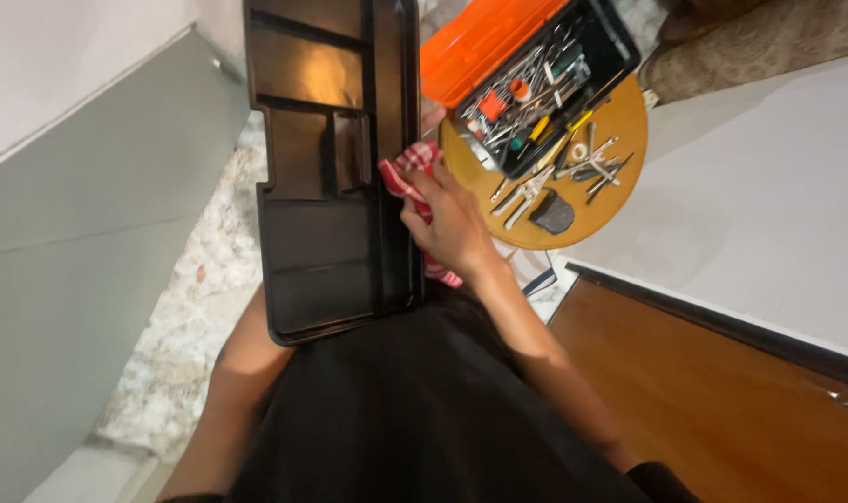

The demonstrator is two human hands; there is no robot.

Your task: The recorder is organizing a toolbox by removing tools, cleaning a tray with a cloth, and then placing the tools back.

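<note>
Fingers of right hand (pixel 450 220) closed on red checked cloth (pixel 407 171) — against black tray (pixel 326 158); left hand hidden.

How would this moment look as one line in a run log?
right hand: presses red checked cloth on black tray edge | left hand: hidden under tray | nearby: open orange toolbox, loose tools on round wooden table

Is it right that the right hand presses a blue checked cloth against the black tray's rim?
Not quite: the cloth is red and white checked, not blue. The head view shows the right hand pressing it against the rim of the black tray.
</note>
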